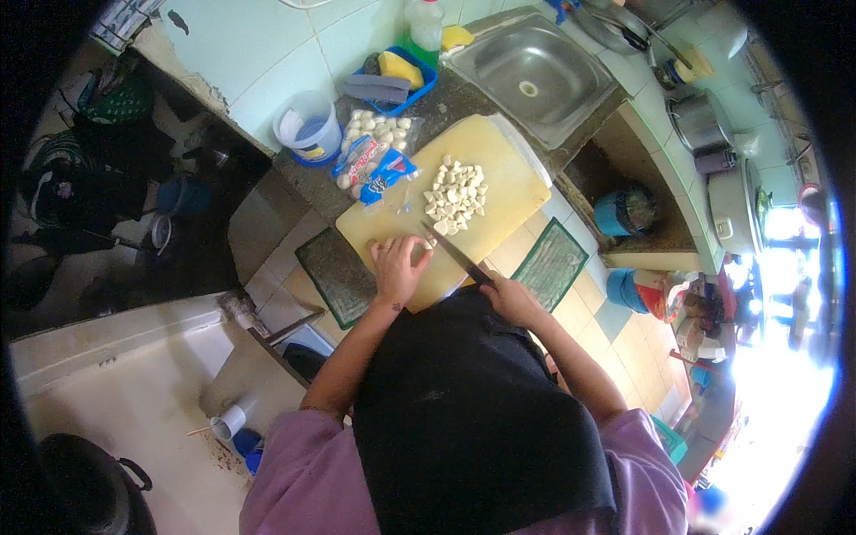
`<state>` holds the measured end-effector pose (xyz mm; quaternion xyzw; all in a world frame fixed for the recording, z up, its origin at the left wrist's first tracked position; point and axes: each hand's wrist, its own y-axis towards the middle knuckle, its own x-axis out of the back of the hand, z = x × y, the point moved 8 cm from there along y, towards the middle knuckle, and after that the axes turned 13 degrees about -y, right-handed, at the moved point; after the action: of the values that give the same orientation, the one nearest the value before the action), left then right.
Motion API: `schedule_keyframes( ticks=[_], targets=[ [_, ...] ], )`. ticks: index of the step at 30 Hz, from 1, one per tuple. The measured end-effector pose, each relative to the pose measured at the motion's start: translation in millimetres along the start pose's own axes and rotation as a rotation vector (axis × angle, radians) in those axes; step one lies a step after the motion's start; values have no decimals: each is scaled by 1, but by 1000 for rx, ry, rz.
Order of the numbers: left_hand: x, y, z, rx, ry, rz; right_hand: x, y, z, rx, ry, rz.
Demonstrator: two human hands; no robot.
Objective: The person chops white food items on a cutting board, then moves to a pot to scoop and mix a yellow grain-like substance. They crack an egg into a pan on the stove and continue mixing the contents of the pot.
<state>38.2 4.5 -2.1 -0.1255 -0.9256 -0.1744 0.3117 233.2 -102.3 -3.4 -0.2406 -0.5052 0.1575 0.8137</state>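
Note:
My right hand (511, 297) grips the dark handle of a kitchen knife (458, 255), its blade slanting up and left over a yellowed cutting board (508, 157). On the board's near end, my left hand (400, 264) has its thumb and fingers curled around a small white piece of food ball (430, 242), mostly hidden by the fingers, close to the blade. Beyond the knife lies a heap of cut white food-ball pieces (458, 190). At the board's left edge rests a printed plastic pack (374, 164), and behind it a clear bag of whole white balls (378, 127).
A clear plastic tub (307, 127) stands left of the packs. Behind are a blue tray (424, 83) with sponges, a bottle of green liquid (422, 33) and a steel sink (535, 67). Pots (699, 120) line the tiled counter at right.

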Motion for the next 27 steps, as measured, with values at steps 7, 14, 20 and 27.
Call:
schedule_keyframes(
  ticks=[7,14,20,27],
  targets=[
    [-2,26,-22,-91,-97,51,25,-10,-9,-63,89,-180],
    [-38,58,-16,-66,94,296,20,-43,-33,-134,43,-118],
    [-16,61,30,287,-447,206,-2,-43,-27,-2,-93,62],
    [17,27,36,325,-470,-58,9,12,-23,-24,-84,1]
  ],
)
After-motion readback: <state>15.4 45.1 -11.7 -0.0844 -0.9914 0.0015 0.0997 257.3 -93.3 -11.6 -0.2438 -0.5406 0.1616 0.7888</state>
